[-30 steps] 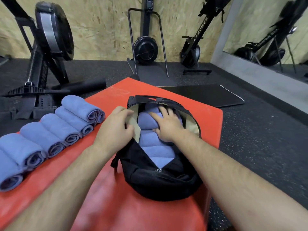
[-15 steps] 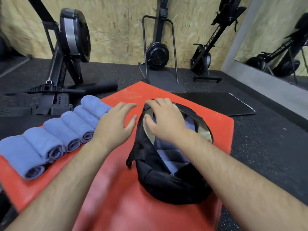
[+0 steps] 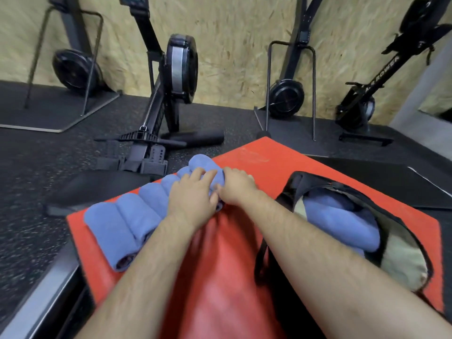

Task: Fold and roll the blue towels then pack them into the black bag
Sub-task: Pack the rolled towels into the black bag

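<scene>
Several rolled blue towels lie side by side in a row on the left of the red mat. My left hand and my right hand meet at the far end of that row, both with fingers curled on a rolled towel there. The black bag lies open on the right of the mat, with rolled blue towels packed inside against its beige lining.
Rowing machines stand on the black rubber floor beyond the mat, in front of a chipboard wall. A black mat lies behind the bag. A metal edge runs along the lower left.
Both hands have left the bag and moved left to the far end of the towel row, where they now hold a rolled towel. The view has swung to the left.
</scene>
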The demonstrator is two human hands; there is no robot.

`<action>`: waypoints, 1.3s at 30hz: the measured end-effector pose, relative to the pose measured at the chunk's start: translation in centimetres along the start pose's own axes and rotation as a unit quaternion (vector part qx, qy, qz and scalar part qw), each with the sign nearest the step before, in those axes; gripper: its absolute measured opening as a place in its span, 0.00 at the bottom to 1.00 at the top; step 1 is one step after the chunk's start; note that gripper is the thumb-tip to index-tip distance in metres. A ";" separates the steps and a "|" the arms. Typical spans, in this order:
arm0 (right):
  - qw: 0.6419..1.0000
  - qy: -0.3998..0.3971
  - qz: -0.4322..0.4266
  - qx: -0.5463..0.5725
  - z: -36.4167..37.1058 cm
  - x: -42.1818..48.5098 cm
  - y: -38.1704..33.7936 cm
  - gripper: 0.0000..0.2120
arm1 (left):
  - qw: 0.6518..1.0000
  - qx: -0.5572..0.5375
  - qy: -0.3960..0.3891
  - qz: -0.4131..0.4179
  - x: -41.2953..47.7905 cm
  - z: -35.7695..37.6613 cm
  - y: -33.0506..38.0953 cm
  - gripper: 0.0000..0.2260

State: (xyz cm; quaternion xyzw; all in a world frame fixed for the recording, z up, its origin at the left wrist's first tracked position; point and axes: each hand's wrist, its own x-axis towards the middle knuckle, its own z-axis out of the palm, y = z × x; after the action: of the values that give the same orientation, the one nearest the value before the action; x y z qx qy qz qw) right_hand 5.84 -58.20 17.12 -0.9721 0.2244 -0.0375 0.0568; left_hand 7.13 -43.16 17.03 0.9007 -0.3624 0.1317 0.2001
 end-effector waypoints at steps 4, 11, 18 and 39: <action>0.999 0.005 0.034 0.030 2.1 2.2 -0.6 0.22 | 0.999 0.016 -0.015 -0.029 0.5 -0.1 -0.9 0.19; 0.993 0.102 -0.056 -0.009 -2.3 -1.2 -0.9 0.17 | 0.998 -0.012 0.033 -0.044 0.7 -1.1 -1.5 0.26; 0.972 0.171 -0.161 -0.009 -9.3 -14.2 4.9 0.25 | 0.995 -0.074 0.039 0.062 -1.1 -5.3 2.2 0.29; 0.981 0.029 0.056 0.182 -6.3 -25.6 22.8 0.24 | 0.933 -0.263 -0.216 0.118 -5.0 3.6 19.1 0.19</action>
State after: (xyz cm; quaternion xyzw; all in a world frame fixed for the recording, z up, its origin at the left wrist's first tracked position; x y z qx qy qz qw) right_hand -27.62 -67.90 19.19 -0.9300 0.2692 -0.1029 0.2281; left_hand -9.58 -54.36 17.04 0.7734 -0.5219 -0.1436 0.3301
